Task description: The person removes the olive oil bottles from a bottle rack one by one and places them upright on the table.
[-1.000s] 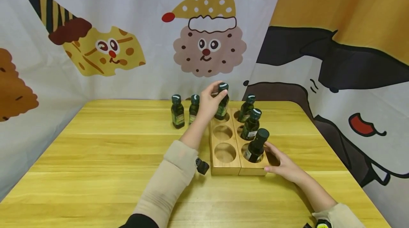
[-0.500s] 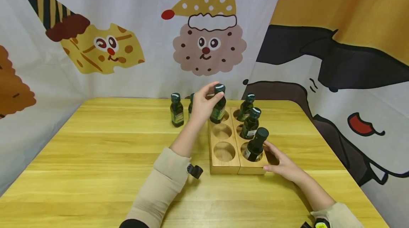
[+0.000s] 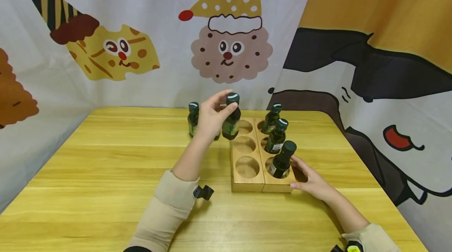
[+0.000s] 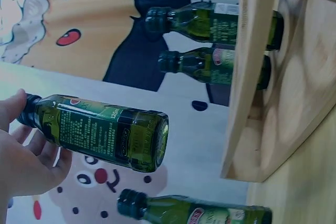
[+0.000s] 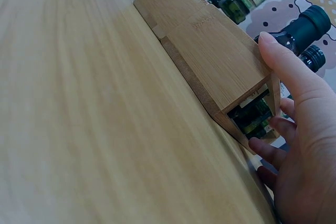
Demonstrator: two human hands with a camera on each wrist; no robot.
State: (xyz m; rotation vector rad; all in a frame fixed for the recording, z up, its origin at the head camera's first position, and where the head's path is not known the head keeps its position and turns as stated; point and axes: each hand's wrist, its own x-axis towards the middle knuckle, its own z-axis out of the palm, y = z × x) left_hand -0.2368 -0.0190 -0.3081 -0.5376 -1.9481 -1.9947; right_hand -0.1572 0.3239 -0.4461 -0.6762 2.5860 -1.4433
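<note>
My left hand (image 3: 211,116) grips a small green glass bottle (image 3: 231,123) near its cap. The bottle hangs beside the far left end of a wooden bottle rack (image 3: 247,187), and in the left wrist view its label (image 4: 89,129) faces the camera. Three similar bottles stand in the rack's right row, the nearest bottle (image 3: 282,159) leaning slightly; the left row shows three round holes. With thumb and fingers, my right hand (image 3: 314,181) holds the rack's near right corner. Seen from the right wrist, the thumb (image 5: 286,61) lies along the rack's top edge.
Behind my left hand, another bottle (image 3: 192,120) stands on the wooden table (image 3: 106,189); a further one is almost hidden by the hand. A cartoon-printed cloth (image 3: 141,8) hangs along the table's back and right side.
My left hand has lifted the bottle out of the rack's far left hole and carried it left to the rack's edge. My right hand stays at the corner.
</note>
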